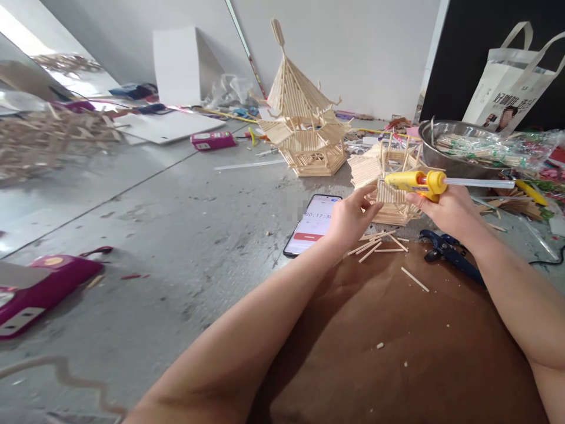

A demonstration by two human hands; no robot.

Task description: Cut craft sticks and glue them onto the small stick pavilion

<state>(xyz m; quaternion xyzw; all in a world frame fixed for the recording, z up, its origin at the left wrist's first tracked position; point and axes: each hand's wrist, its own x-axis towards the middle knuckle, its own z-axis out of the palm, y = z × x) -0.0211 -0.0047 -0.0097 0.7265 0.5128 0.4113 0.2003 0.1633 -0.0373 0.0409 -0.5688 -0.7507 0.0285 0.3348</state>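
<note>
My right hand (457, 212) is wrapped round the handle of a yellow hot glue gun (412, 181), which has a clear glue stick (479, 183) out of its back. Its nozzle points left, over the roof edge of a small wooden-stick pavilion model (391, 213). My left hand (351, 218) is at the model's left front, fingers curled towards the thumb near the nozzle; what they pinch is too small to make out. Several short wooden sticks (375, 244) lie loose in front of the model. Dark blue cutting pliers (450, 253) rest below my right wrist.
Behind stands a taller stick pagoda (309, 138). A phone (311, 227) showing a timer lies by my left wrist. A steel bowl (430, 144) of wrapped sticks and a white bag (498, 88) are at right. Purple power strips (53, 282) and a stick pile (53, 138) are left.
</note>
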